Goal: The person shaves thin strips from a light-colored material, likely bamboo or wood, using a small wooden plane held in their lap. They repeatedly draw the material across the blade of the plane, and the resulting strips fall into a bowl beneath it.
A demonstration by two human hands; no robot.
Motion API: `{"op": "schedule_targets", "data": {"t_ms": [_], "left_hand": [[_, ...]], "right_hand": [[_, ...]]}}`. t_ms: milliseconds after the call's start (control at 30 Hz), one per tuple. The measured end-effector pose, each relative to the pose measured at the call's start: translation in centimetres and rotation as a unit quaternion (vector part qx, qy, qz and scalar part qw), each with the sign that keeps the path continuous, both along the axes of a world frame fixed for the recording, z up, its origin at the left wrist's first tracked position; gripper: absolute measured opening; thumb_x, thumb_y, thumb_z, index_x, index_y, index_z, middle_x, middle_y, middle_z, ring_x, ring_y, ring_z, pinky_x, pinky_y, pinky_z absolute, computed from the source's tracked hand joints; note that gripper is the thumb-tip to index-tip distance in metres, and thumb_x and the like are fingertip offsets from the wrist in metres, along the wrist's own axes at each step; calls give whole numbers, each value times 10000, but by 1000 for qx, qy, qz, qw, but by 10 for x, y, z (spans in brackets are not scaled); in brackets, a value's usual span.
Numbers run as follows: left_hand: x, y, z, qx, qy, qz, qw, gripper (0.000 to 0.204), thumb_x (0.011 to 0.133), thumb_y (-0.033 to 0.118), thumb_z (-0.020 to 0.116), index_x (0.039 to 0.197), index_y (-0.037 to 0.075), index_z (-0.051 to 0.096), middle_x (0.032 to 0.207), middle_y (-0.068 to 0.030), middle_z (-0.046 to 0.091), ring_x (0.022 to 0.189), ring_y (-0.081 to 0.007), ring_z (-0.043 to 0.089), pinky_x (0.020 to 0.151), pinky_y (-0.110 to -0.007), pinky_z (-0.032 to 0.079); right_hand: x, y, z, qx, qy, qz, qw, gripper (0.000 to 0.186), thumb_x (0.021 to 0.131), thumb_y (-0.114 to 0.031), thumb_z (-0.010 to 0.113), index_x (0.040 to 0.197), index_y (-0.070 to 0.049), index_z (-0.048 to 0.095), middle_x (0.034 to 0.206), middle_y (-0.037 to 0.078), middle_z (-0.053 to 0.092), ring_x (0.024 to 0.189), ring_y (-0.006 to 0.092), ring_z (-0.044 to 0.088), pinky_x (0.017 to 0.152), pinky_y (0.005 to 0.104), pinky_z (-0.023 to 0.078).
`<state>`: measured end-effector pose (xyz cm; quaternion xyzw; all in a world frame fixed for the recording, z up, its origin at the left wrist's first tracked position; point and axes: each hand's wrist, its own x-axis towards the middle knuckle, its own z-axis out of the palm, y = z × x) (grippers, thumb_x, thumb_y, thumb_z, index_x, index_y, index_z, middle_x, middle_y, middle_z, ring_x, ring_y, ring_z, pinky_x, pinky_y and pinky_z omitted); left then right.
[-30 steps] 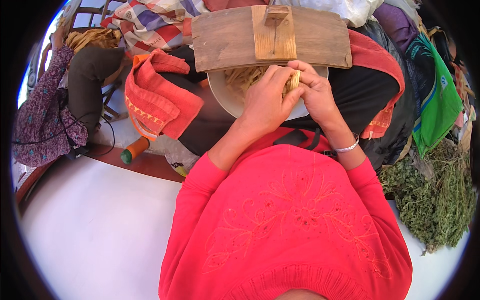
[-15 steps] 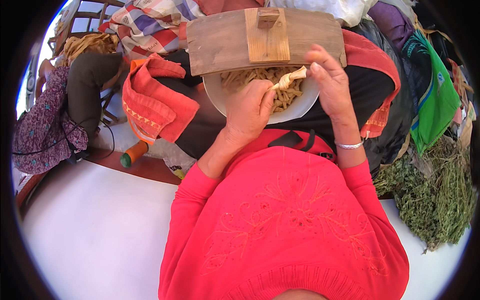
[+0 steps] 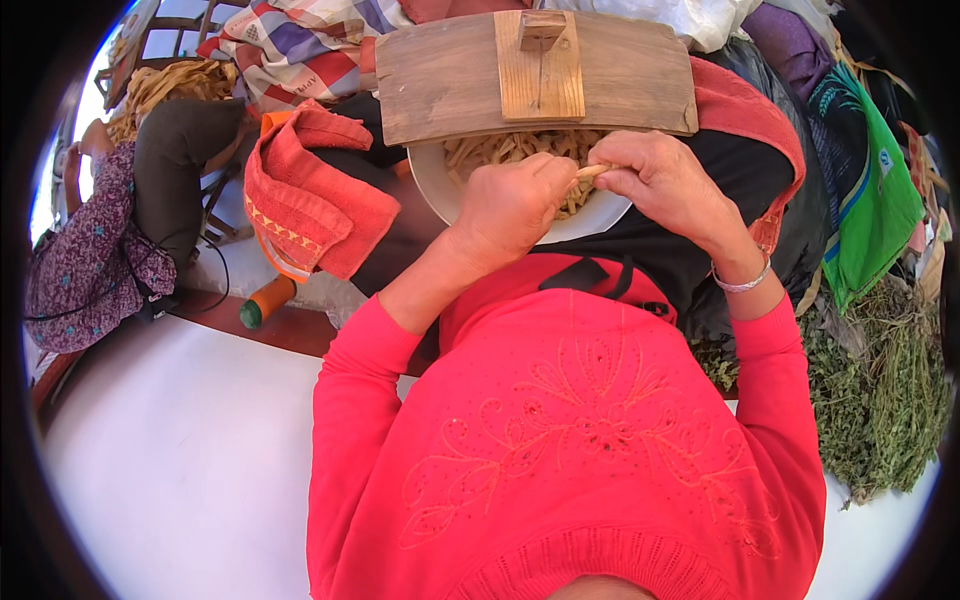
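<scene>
The left hand (image 3: 515,200) and the right hand (image 3: 650,180) each grip, with closed fingers, one end of a narrow, pale-tan twisted strip (image 3: 592,171), which spans the small gap between them above a round white bowl (image 3: 428,188) partly filled with short tan twisted pieces (image 3: 500,148). A rectangular brown wooden board (image 3: 440,85) overlaps the bowl's far edge in view, its near edge just beside the right hand's knuckles. The bowl's left rim stands exposed beside the left hand, with a folded red terry towel (image 3: 320,205) farther left.
</scene>
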<state>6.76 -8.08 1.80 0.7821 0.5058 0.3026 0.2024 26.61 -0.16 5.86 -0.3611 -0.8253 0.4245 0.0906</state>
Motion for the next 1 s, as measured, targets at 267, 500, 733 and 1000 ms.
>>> {"op": "schedule_targets", "data": {"t_ms": [267,500,733,1000], "left_hand": [[-29,-22,5,-515,-625,80,582,229,1008,254,445,930,60,538,633,26,416,514,-69,360,471,-223,288],[-24,-23,4,-400,-788,90,459,225,1013,273,420,1007,80,534,671,12,428,694,-155,435,721,-270,398],[-30,-18,-4,-392,-778,120,477,222,995,240,471,1057,40,547,761,-32,530,694,-132,507,619,-245,451],[-37,-16,-12,-331,-542,149,758,188,953,147,538,1065,5,591,927,-20,635,831,-86,589,700,-223,471]], "right_hand": [[-18,-5,-7,275,130,-98,948,370,746,-119,728,1100,-70,632,835,82,637,750,278,597,717,350,476],[-57,-39,-10,269,160,127,941,414,751,-57,629,1156,-144,613,717,-10,533,606,173,528,557,310,386],[-74,-45,-17,193,222,111,949,241,759,-45,658,990,-111,670,753,22,565,667,178,567,572,308,395],[-66,-47,-14,43,230,-38,971,223,789,-104,723,1001,-51,676,1241,131,520,1075,281,525,876,322,441]]}}
